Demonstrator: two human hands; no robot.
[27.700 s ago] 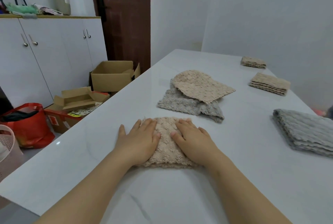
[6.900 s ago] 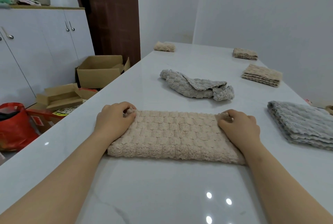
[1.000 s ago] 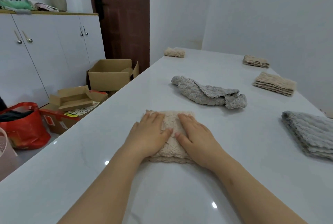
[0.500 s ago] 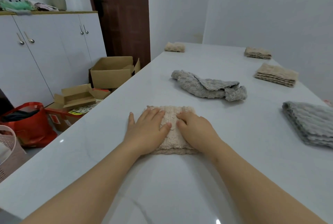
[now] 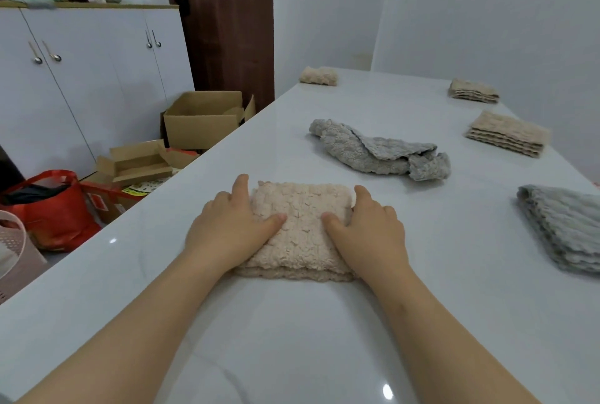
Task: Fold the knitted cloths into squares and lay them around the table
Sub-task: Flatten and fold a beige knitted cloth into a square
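Looking down, you've got the folded beige cloth [image 5: 302,228] lying flat on the white table [image 5: 292,338], right in front of you near the close edge. Your left hand [image 5: 230,228] has it by the left side and your right hand [image 5: 367,231] by the right side. Both thumbs lie on top of the knit, pointing at each other. The other fingers curl down over the side edges, so each hand is clamped on the cloth rather than lying flat. It's a chunky, roughly square pad, with the layers showing along the near edge.

Past it, toward the middle of the table, the loose grey cloth [image 5: 380,153] lies crumpled and unfolded, apart from everything else. Along the right edge, the folded grey cloth [image 5: 565,228] is nearest you and partly cut off by the frame. The folded tan cloth [image 5: 506,134] is further along, and the smaller tan cloth [image 5: 472,91] is beyond that, near the far end. Over at the far left corner sits the small beige square [image 5: 318,75].

Off the table, on the floor to the left, there's an open cardboard box [image 5: 201,121] with flattened cardboard [image 5: 139,160] in front of it. A red bag [image 5: 48,205] and a bit of a pink basket [image 5: 13,251] sit at the frame edge. Behind those are white cabinets [image 5: 81,78] and a dark brown door [image 5: 224,20].
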